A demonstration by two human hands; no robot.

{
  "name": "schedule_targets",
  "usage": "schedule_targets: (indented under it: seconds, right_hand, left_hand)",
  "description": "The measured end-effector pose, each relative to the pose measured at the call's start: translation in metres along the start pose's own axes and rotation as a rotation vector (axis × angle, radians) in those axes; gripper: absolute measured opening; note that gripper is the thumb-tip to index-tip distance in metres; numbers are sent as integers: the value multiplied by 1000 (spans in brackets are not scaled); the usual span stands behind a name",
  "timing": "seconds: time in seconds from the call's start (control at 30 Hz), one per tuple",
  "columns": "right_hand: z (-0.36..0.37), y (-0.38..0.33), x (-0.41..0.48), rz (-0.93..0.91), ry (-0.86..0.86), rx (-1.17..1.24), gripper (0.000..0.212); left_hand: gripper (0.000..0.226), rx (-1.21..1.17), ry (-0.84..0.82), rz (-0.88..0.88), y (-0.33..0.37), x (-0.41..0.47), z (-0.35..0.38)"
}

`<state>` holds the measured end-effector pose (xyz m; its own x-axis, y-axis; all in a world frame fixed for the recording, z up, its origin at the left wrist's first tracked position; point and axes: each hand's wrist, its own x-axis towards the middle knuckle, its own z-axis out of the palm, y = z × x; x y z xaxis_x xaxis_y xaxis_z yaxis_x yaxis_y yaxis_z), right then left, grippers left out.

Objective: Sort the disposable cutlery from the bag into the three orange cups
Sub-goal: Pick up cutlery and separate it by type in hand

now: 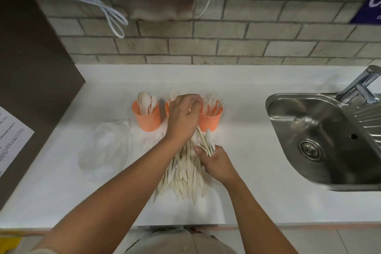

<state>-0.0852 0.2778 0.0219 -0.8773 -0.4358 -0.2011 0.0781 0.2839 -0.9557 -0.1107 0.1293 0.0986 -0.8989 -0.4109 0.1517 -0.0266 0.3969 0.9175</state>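
My left hand (184,117) reaches over the middle orange cup (167,107), fingers blurred, so I cannot tell whether they grip anything; my right hand (216,163) is clamped on a few spoons (208,140) just above the pile of pale cutlery (183,173) on the white counter (243,163); the left cup (147,117) holds spoons, the right cup (210,119) forks; the clear bag (103,148) lies left of the pile.

Pale cutlery pile (183,173) lies before three upright orange cups (147,117).
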Motion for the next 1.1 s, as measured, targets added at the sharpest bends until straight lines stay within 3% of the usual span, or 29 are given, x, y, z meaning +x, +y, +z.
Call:
schedule_targets:
  seconds: [0.07, 0.2, 0.27, 0.4, 0.5, 0.57, 0.63, 0.73, 0.8, 0.9, 1.0, 1.1]
  right_hand:
    - [-1, 0, 0, 16, -3, 20, 48]
    - [-2, -5, 4, 43, -58, 43, 41]
    - [-1, -10, 7, 33, -75, 31, 38]
    - [-2, -20, 11, -2, -52, -14, 51]
    - [-1, -26, 19, 28, -17, 84, 39]
    - [0, -33, 26, 56, 21, 184, 34]
    - [0, -46, 33, 53, 57, 341, 32]
    - [2, -75, 43, -54, 74, 574, 32]
    - [7, -90, 51, -119, 46, 707, 36]
    - [19, -92, 57, -152, -3, 628, 36]
    - [32, -83, 57, -142, 21, 528, 25]
    - [38, -81, 61, -135, 57, 597, 13]
  left_hand:
    - [28, -15, 100, -39, -4, -3, -5]
    - [41, -297, -95, -282, -20, -2, -13]
    - [35, -278, -166, -226, -26, -8, -13]
    - [33, -250, -145, -162, -31, -21, -11]
    - [30, -220, -180, -133, -35, -27, -8]
    - [30, -347, -109, -236, -33, -30, -9]
    - [32, -588, -19, -479, -34, -33, -7]
    - [53, -819, -51, -834, -36, -40, -5]
    - [58, -956, -69, -962, -33, -42, -6]
    - [50, -1109, -7, -986, -32, -29, -8]
    - [27, -1090, 25, -969, -22, -17, -11]
    - [33, -1086, 43, -990, -20, -12, -11]
